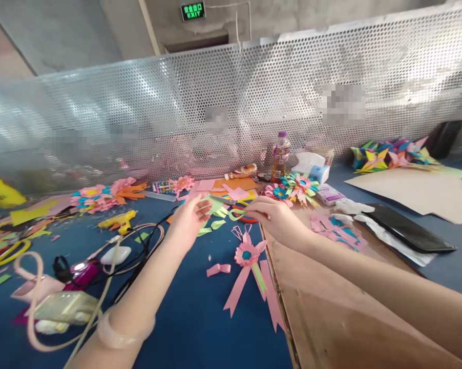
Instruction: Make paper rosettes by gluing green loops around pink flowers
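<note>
My left hand [190, 219] is closed, fingers curled, at the edge of a light green paper piece [217, 206]. Across from it, my right hand [277, 218] pinches a looped light green paper strip [235, 214]. Small green paper cuttings [217, 224] lie between the hands. Nearer to me sits a pink paper flower [250, 254] with a blue centre, pink ribbon tails and a green strip. Beside it are a folded pink paper bow [218, 269] and a separate pink paper tail [271, 294].
On the left are a yellow glue gun [118, 222], tangled cables [139, 256] and yellow-handled scissors [12, 253]. A drink bottle [280, 156], tissues [311, 166] and finished paper flowers [300, 187] stand behind. A black phone-like slab [410, 228] lies right; a perforated metal panel [231, 97] closes the back.
</note>
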The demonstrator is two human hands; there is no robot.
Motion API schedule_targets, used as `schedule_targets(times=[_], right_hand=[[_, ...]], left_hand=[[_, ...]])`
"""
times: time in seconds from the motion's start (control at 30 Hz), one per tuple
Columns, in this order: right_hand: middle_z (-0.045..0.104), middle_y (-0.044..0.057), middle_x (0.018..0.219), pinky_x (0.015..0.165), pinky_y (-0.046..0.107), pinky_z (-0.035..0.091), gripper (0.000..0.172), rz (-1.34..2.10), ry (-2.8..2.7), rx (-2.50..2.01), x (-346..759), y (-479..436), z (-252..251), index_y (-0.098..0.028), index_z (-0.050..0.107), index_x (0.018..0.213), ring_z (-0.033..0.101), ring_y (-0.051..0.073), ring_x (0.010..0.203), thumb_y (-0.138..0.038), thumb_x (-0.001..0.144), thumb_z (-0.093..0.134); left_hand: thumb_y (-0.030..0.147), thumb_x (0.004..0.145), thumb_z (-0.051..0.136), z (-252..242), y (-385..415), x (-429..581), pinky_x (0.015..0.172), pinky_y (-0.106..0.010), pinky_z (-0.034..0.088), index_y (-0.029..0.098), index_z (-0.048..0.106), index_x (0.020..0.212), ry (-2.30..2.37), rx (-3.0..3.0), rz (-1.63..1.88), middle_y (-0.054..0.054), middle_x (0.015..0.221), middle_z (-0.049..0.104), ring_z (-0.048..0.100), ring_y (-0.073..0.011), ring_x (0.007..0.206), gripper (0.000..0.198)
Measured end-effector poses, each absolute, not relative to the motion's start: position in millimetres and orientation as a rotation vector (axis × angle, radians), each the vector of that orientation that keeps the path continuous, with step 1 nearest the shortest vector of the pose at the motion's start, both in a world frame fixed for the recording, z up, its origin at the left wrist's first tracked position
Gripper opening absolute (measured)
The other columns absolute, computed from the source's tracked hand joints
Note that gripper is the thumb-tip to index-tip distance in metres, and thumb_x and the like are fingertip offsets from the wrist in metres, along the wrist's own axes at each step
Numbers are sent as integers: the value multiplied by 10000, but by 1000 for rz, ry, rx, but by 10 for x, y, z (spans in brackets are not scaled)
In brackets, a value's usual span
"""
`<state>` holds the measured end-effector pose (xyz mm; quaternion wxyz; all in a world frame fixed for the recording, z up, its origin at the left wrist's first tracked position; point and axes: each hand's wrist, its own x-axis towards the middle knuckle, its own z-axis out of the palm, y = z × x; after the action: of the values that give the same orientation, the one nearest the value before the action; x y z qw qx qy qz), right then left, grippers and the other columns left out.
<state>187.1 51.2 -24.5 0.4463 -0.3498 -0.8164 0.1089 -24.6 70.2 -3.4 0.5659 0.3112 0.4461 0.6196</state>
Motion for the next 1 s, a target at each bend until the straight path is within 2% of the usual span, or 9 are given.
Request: schedule_targets(times=[0.13, 0.23, 0.37, 0.5, 0.7, 0.8, 0.9, 1.0], right_hand=[[709, 47, 830, 722, 274, 494, 139, 666, -2007, -1057, 1577, 725, -436, -168, 707, 844, 646, 162, 768, -181, 823, 570], [718, 47, 747, 628, 245, 497, 149, 800, -2059, -1044, 1367, 843, -595, -140, 703, 863, 658, 159, 681, -218, 804, 590], [728, 17, 718, 621, 204, 497, 121, 895, -2214, -941, 1171, 946, -713, -147, 711, 816, 669, 139, 669, -201, 787, 607], [723, 14, 726, 616, 213, 473, 115, 797, -2332, -917, 1099, 987, -705, -160, 722, 791, 651, 139, 661, -174, 784, 609], [693, 76, 809, 738, 285, 431, 174, 453, -2436, -907, 1246, 938, -546, -157, 729, 815, 610, 178, 775, -202, 841, 563], [676, 81, 816, 744, 297, 423, 183, 348, -2478, -881, 1443, 888, -430, -156, 722, 837, 590, 179, 783, -196, 853, 544], [675, 70, 814, 735, 301, 429, 196, 276, -2479, -885, 1683, 811, -327, -168, 714, 835, 583, 178, 791, -197, 865, 523], [682, 54, 818, 702, 284, 452, 227, 272, -2402, -958, 1877, 687, -310, -180, 701, 840, 594, 161, 774, -196, 888, 480]], left_hand=[[102, 758, 560, -48, 879, -517, 477, -173, 414, 119, 605, 731, 1081, 575, 1571, 14, 600, 602, 546, -56, 474, 55], [70, 731, 537, -132, 955, -631, 485, -165, 401, 120, 593, 736, 1114, 568, 1592, 18, 599, 596, 547, -50, 473, 75], [94, 717, 544, -258, 1018, -652, 493, -173, 393, 129, 580, 741, 1166, 600, 1599, 6, 613, 614, 562, -62, 483, 56], [122, 692, 570, -313, 1027, -597, 499, -189, 402, 128, 571, 718, 1193, 690, 1551, -12, 604, 620, 573, -85, 496, 27], [167, 670, 641, -284, 923, -492, 488, -191, 382, 141, 621, 795, 1242, 988, 1441, -18, 610, 642, 578, -113, 519, 129], [192, 633, 718, -189, 790, -475, 498, -204, 377, 149, 641, 782, 1207, 1319, 1188, -22, 605, 646, 585, -139, 547, 173], [299, 631, 754, -72, 624, -463, 574, -232, 418, 173, 638, 846, 1072, 1831, 614, -22, 705, 658, 606, -163, 648, 275], [361, 602, 774, -33, 496, -412, 623, -244, 435, 191, 645, 869, 962, 2059, 154, -27, 812, 657, 611, -181, 749, 342]])
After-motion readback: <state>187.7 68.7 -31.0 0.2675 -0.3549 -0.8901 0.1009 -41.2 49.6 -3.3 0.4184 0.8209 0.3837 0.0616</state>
